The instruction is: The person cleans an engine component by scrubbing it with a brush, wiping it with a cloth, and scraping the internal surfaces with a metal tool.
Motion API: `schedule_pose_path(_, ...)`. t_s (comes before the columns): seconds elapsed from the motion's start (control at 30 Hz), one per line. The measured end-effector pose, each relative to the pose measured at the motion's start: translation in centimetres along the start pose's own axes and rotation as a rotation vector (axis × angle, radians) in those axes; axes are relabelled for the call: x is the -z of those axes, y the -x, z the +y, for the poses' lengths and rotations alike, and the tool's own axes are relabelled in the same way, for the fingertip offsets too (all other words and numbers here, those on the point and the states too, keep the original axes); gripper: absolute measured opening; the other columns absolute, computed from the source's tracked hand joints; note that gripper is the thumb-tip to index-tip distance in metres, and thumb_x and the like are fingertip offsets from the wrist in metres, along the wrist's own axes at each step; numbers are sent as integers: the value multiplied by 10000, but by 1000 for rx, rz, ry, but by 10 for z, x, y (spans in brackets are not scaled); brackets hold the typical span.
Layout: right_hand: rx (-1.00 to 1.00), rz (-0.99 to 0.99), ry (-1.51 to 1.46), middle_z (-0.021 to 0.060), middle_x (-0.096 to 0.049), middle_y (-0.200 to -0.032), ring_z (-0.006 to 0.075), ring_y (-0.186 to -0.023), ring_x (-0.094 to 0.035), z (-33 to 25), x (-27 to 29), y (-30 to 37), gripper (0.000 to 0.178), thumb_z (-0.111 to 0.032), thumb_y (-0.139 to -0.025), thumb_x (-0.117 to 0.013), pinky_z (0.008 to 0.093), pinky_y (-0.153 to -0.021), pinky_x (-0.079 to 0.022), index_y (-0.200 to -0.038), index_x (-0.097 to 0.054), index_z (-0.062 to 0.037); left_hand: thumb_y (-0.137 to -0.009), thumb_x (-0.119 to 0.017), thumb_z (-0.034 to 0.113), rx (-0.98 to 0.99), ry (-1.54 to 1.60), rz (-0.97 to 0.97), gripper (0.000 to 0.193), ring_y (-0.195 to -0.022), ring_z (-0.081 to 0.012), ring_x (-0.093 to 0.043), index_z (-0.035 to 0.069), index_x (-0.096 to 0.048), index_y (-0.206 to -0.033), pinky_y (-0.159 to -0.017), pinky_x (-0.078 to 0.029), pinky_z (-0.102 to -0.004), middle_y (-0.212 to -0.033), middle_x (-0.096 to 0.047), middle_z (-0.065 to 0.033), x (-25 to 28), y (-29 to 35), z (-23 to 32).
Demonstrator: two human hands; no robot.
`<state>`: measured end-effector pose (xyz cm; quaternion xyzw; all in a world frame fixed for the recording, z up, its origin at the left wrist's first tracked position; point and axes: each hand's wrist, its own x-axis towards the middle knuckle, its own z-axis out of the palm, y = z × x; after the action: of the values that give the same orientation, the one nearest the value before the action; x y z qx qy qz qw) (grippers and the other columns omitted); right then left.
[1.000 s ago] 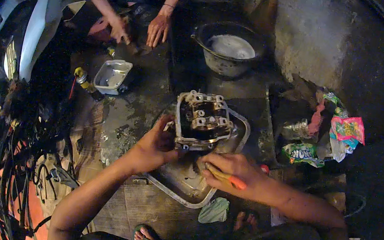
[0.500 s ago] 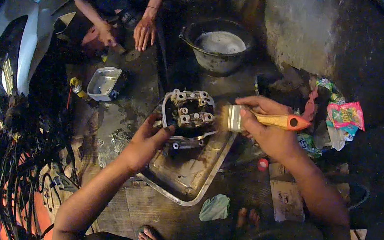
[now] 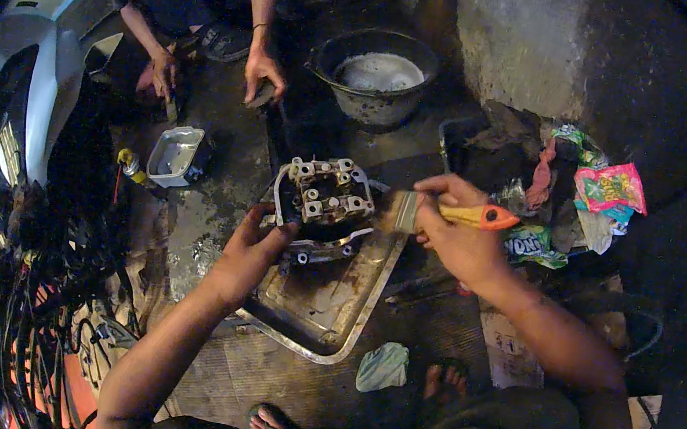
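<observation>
Grimy rectangular metal tray's sitting under the hands, probably to catch drips. Over it, the left hand is curled snugly around the near-left edge of the engine part, inner side up, I'd guess for access. Greasy cast metal, blocky posts. Right hand pinches the brush, bristles pointing leftward, just beside the part: smooth yellowish handle, orange end, metal band.

Engine part over tray, bucket behind, wrappers right

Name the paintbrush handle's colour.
Paintbrush handle: yellow with an orange end, seen best in the head view.
</observation>
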<state>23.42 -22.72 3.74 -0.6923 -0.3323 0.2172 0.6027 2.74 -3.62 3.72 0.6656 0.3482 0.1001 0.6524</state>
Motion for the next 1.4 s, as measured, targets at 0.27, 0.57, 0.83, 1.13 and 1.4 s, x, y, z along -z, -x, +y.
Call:
schedule_pose_path(0.27,60,27,84,8,-606,-729,62,-612,-567,-3,-15,-9,119,-91,-910,-594,236,-523,-490,-1007,-631,-33,-935,-646,312,51,37,-21,700,-1193,-235,-534,59,-295,-1486,-1002,-430,-338,-1303,-563,-183,4,-2,-3)
schedule_pose_path(0.57,229,-16,218,29,-656,-866,73,-685,-609,-9,0,-56,210,-156,-925,-609,234,-552,-501,-1102,-632,-46,-952,-632,272,29,-6,2,607,-1097,-193,-584,21,-341,-1422,-955,-452,-326,-1188,-626,-166,-2,1,5)
schedule_pose_path(0.83,193,-136,157,40,-701,-788,124,-653,-639,-23,-2,-62,218,-195,-825,-714,267,-666,-535,-968,-694,-33,-950,-634,254,19,-142,44,598,-1131,-199,-569,3,-355,-1415,-959,-450,-332,-1215,-617,-187,-4,3,9)
schedule_pose_path(1.13,15,-329,40,31,-695,-904,77,-718,-621,-7,-14,-69,249,-187,-880,-681,243,-578,-533,-1096,-694,-64,-941,-644,251,-44,12,50,560,-1115,-209,-578,-15,-389,-1362,-941,-468,-334,-1175,-624,-184,4,-3,-12)
schedule_pose_path(1.4,-85,-289,138,14,-681,-824,70,-676,-608,-12,-2,-68,240,-214,-878,-685,240,-558,-518,-1056,-706,-54,-920,-664,279,-1,40,26,536,-1038,-207,-602,-7,-435,-1311,-888,-492,-328,-1152,-629,-168,4,-8,-6)
